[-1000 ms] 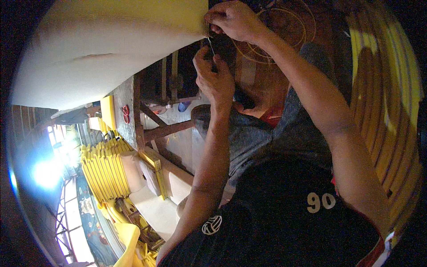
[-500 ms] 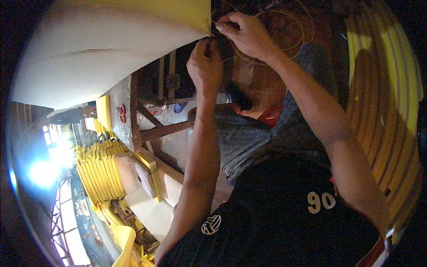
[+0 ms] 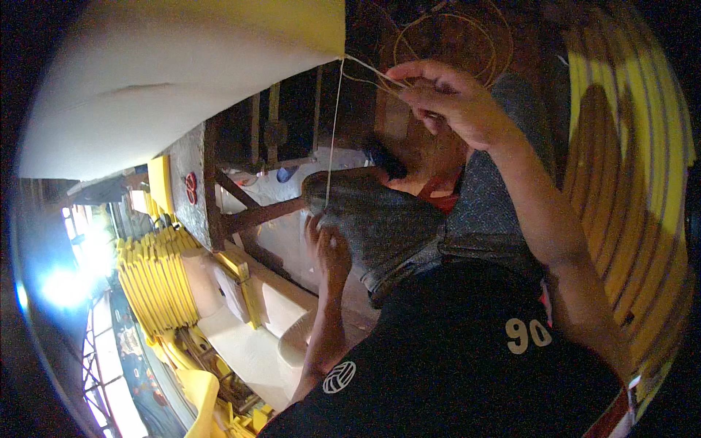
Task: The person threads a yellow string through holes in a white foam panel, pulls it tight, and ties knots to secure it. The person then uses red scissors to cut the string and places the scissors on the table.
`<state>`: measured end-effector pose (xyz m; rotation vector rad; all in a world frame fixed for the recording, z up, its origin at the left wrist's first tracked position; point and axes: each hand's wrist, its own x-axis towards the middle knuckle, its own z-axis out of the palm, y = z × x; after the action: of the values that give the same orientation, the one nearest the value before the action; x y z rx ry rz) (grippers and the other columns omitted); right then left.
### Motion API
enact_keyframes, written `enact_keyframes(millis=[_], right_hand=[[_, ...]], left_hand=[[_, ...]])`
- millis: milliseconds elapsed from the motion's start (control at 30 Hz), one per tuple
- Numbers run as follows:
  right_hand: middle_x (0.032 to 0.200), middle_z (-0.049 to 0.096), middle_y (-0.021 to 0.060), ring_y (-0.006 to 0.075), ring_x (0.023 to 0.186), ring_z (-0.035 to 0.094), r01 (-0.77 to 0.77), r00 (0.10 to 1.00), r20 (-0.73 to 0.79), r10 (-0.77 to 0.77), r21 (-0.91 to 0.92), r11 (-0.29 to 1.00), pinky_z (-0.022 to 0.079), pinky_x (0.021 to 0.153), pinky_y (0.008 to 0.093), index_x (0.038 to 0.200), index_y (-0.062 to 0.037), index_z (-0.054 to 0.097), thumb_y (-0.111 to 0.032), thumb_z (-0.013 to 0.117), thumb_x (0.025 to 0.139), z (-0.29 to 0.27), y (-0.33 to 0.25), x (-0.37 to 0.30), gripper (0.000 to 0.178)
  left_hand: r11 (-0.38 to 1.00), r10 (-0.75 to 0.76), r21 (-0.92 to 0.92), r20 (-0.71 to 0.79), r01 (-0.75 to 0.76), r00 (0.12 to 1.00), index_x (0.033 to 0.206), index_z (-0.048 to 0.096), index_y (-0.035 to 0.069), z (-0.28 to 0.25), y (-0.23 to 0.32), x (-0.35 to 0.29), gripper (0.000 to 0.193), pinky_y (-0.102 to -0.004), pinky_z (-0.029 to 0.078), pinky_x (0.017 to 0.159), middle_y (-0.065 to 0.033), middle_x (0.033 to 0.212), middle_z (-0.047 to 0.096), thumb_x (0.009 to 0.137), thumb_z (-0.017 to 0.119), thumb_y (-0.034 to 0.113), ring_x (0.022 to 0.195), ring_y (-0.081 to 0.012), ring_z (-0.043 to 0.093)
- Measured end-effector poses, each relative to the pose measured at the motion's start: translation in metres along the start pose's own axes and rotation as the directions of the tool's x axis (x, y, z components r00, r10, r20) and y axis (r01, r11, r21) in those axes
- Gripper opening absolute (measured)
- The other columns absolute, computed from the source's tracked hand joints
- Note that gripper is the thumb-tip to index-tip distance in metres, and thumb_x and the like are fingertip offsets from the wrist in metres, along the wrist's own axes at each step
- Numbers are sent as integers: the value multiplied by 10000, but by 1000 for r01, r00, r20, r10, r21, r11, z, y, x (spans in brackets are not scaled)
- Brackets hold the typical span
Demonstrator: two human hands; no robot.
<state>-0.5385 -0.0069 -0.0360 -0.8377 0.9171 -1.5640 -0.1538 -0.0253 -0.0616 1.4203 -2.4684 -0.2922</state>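
Observation:
A large pale upholstered panel [image 3: 182, 95], yellowish along its far edge, fills the upper left and comes to a corner near the top middle. From that corner a thin pale thread [image 3: 334, 131] runs taut down to my left hand [image 3: 330, 252], whose fingers are pinched on it in front of my left knee. A second strand, light and string-like, stretches from the same corner to my right hand [image 3: 460, 106]. My right thumb and forefinger grip this string, with the other fingers loosely curled. Neither hand touches the panel.
Loops of yellowish cord [image 3: 491, 40] hang past my right hand. A wooden support with a brace [image 3: 259, 216] stands under the panel, red-handled scissors [image 3: 191, 188] on its side. Stacked yellow frames [image 3: 157, 281] and a pale padded seat [image 3: 241, 343] are at left; yellow ribbed slats [image 3: 621, 241] at right.
My hands have parted from near the panel's corner. The left has drawn down toward me, pulling the thread taut; the right has moved right and slightly nearer with its string.

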Motion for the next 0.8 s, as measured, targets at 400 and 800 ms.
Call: enact_keyframes(millis=[400,800], right_hand=[[1021,685,59,133,792,645,286,907,-249,-341,-233,930,535,692,275,1313,-40,561,-203,611,980,15,8,7,374],[805,617,-1,119,653,565,-76,986,-92,138,491,868,458,563,250,1255,-85,610,-246,538,996,75,21,42,313]], left_hand=[[792,-579,484,401,373,710,973,614,12,-1,-170,-377,159,-510,475,826,-229,1087,623,902,549,138,1016,-420,586],[632,-767,450,480,631,426,1000,613,15,21,-172,-447,174,-480,495,783,-204,1023,644,941,531,157,955,-390,617]])
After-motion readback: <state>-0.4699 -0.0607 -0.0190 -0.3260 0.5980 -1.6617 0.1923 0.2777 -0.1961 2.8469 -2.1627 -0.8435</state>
